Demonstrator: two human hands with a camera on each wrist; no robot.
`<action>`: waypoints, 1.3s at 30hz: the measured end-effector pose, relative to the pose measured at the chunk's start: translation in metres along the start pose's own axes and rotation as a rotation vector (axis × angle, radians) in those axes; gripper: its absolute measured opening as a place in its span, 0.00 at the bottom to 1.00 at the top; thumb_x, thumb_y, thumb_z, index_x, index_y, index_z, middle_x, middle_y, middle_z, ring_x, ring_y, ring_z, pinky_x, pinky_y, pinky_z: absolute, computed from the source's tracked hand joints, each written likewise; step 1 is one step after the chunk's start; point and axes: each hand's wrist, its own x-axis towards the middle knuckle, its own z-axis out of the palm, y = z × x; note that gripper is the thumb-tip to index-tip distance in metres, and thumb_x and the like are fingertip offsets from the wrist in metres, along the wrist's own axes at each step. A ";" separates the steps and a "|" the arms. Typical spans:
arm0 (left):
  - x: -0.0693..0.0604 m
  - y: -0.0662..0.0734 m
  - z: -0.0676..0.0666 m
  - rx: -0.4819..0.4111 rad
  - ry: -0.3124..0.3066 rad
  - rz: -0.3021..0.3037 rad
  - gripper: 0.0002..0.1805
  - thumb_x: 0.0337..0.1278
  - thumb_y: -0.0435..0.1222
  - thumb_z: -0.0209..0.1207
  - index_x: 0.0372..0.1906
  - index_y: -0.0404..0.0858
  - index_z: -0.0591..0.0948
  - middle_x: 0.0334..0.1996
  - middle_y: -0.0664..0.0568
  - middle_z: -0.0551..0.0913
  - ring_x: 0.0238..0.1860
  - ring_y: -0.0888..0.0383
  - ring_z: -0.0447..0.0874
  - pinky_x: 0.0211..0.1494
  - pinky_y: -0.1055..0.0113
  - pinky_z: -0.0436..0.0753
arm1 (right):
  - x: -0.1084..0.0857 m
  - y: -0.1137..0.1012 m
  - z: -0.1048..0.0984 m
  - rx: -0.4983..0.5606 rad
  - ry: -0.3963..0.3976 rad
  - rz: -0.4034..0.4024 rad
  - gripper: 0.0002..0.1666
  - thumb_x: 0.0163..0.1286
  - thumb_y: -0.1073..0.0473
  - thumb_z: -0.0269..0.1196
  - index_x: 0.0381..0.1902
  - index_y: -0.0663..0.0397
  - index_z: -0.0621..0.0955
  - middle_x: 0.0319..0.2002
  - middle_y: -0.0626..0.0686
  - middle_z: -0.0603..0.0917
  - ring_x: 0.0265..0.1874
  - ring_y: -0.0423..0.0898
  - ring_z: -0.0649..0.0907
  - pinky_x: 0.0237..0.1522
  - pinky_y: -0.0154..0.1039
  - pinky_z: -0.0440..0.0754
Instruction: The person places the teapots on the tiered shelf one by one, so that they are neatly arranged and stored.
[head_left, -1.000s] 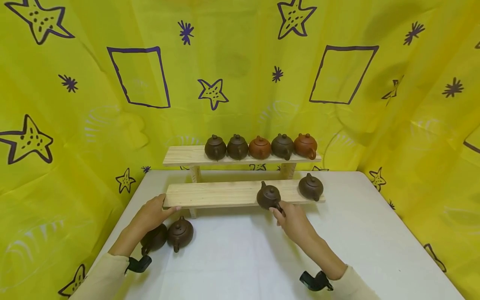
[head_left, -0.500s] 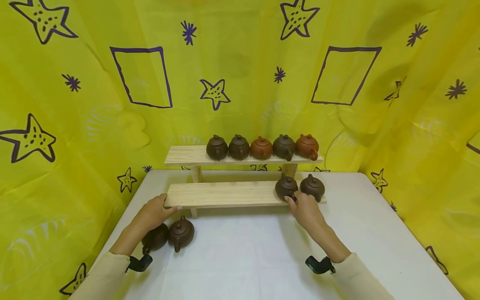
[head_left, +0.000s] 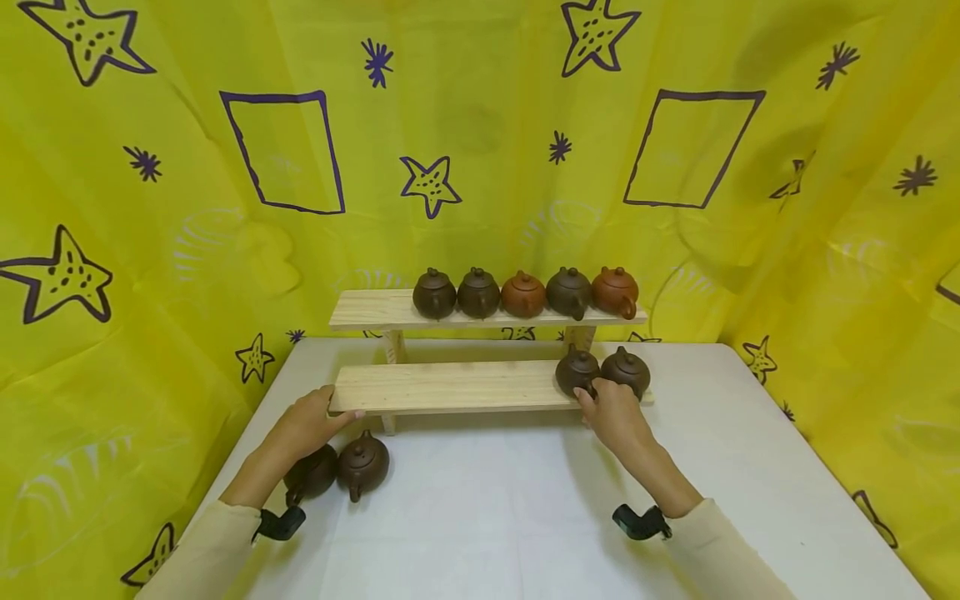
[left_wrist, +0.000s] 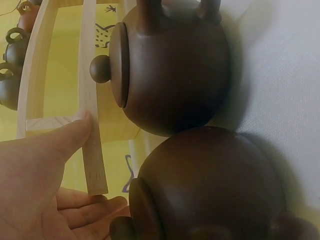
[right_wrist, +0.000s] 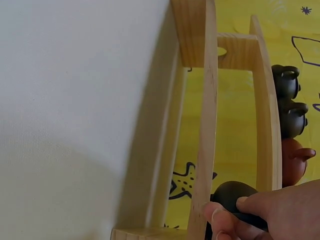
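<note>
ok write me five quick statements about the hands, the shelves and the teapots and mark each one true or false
1. The right hand holds a dark brown teapot at the lower wooden shelf. True.
2. The upper wooden shelf carries three teapots. False: it carries five.
3. The left hand grips the left end of the lower wooden shelf. True.
4. Every teapot on the upper wooden shelf is dark. False: the middle teapot and the rightmost teapot are reddish-brown.
5. Two teapots stand on the white table near the left hand. True.
</note>
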 end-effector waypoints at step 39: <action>-0.002 0.004 -0.003 0.019 -0.007 -0.003 0.45 0.72 0.52 0.64 0.68 0.14 0.67 0.61 0.20 0.77 0.60 0.29 0.81 0.61 0.37 0.80 | -0.044 -0.096 0.110 -0.032 -0.251 -0.225 0.26 0.72 0.46 0.71 0.18 0.50 0.75 0.17 0.44 0.73 0.18 0.40 0.71 0.23 0.36 0.71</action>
